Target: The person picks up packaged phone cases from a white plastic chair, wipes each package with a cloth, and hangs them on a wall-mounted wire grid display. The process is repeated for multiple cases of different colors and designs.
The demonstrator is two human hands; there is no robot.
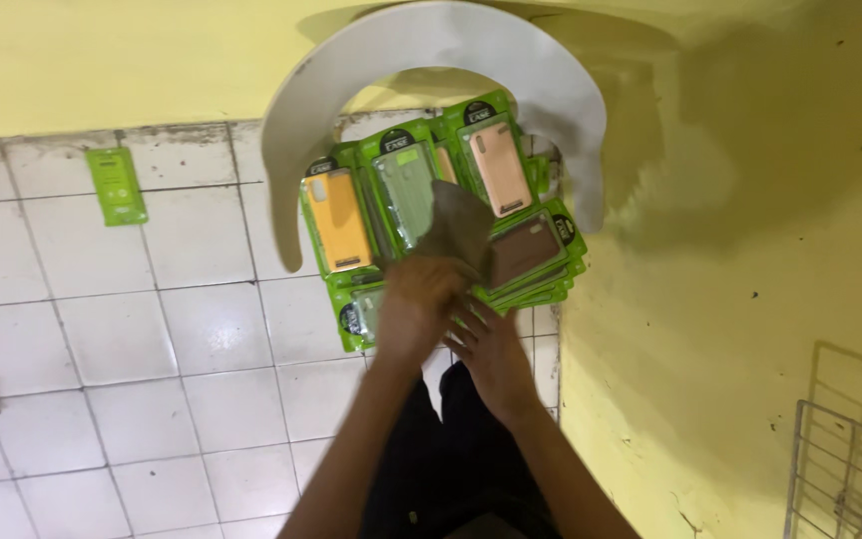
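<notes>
While your left hand [413, 304] closes its fingers on the lower end of a grey-brown cloth [459, 228], the cloth lies spread over the middle of a fanned stack of green phone-case packs [351, 284] on the tiled floor [152, 349]. Your right hand [493, 351] rests just beside the left, fingers spread loosely, tips touching the stack's lower edge. An orange case [339, 220] shows left of the cloth, a peach case [499, 168] above right. A white curved board [286, 140] arches around the stack.
</notes>
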